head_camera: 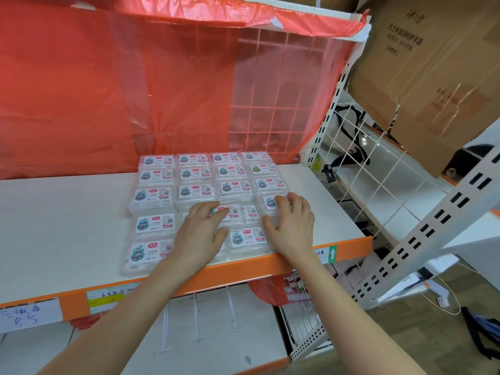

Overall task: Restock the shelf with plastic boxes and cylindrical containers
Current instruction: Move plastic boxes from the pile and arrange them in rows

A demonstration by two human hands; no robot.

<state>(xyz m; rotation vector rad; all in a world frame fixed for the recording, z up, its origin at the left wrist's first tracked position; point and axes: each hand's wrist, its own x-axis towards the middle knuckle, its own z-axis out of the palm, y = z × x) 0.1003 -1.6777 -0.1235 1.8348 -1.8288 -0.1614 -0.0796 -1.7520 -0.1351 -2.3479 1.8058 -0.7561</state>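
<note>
Shelf board (67, 212): white and flat, edged in front by an orange strip (243, 269); a red plastic sheet (81, 90) is hung behind it.
Price tags (27, 316): handwritten and fixed to the strip at far left.
Plastic boxes (194, 174): clear and labelled, laid flat in four columns from the back of the board to its front edge. Their long sides run left to right, roughly parallel with the strip.
Front-left box (147, 255): set at the edge, turned slightly askew from the rows behind.
Left hand (201, 234): laid palm down with fingers straight and close together, pressed on box tops in the second column and reaching into the third. Nothing is gripped.
Middle box (247, 239): in the front row, between the two hands and just beside each thumb. Neither hand is clearly nearer.
Right hand (293, 226): fingers spread and lightly bent, rested on the end box (272, 203) of the right column, thumb held apart. Nothing appears to be clasped.
Deciding relation: the loose front rows lie under and just ahead of both palms, so a push away from the body, across the boxes' short axis, is judged to be what would close them against the back rows.
Cylindrical containers: none seen.
Cardboard carton (433, 77): stored on the neighbouring rack at right.
</note>
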